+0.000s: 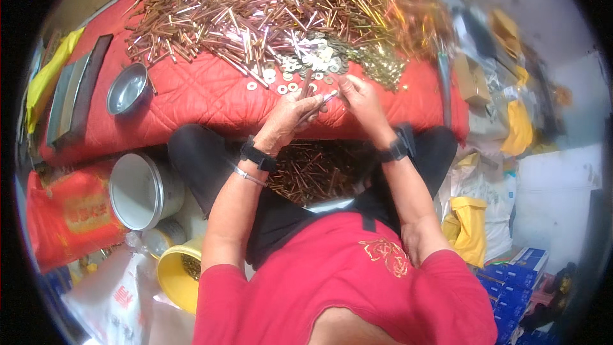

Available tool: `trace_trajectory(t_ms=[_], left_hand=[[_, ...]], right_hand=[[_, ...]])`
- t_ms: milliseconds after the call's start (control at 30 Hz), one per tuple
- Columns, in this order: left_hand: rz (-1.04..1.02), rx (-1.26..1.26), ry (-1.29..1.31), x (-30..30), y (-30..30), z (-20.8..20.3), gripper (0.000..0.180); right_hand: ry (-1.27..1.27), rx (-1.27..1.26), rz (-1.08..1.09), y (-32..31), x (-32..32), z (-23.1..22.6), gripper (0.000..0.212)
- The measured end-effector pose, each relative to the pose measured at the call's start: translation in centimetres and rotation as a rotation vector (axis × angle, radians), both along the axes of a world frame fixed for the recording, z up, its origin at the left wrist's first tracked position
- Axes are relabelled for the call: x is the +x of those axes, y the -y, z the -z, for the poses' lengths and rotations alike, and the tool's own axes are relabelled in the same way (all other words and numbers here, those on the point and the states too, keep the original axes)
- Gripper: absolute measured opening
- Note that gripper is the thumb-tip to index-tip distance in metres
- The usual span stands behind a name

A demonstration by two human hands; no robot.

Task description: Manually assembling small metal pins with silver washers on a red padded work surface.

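Note:
My left hand point(299, 112) is closed around a few slim metal rods point(308, 83), one pointing up and another's tip point(330, 96) sticking out toward the right. My right hand point(363, 97) is close to that tip, its thumb and fingers pressed together; whatever they pinch is too small to make out. Just beyond both hands, flat silvery washers point(316, 59) lie scattered on the red quilted cover point(198, 92). Small brass-coloured pieces point(380, 64) are heaped beside them on the right. Behind spreads a large pile of copper-coloured rods point(255, 9).
A metal bowl point(128, 89) sits on the cover at the left. More rods point(313, 172) lie in a container between my knees. A white bucket point(135, 191), yellow bucket point(172, 281) and red sack point(70, 217) stand at left; a yellow bag point(469, 230) and blue boxes point(514, 287) at right.

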State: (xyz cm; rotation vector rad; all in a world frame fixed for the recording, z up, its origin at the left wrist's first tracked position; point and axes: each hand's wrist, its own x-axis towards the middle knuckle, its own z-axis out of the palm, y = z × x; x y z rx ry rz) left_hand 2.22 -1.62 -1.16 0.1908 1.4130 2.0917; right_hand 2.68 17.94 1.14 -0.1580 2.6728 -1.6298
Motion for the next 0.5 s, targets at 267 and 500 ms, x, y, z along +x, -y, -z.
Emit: trace_trajectory(t_ms=[267,500], left_hand=[[0.01,-0.032,0.008,0.2,-0.3,-0.8,0.022],[0.03,-0.005,0.045,0.3,-0.6,-0.6,0.022]], right_hand=[[-0.076,-0.002,0.01,-0.1,-0.3,1.3,0.036],[-0.343,0.009,-0.048,0.6,0.2,0.1,0.02]])
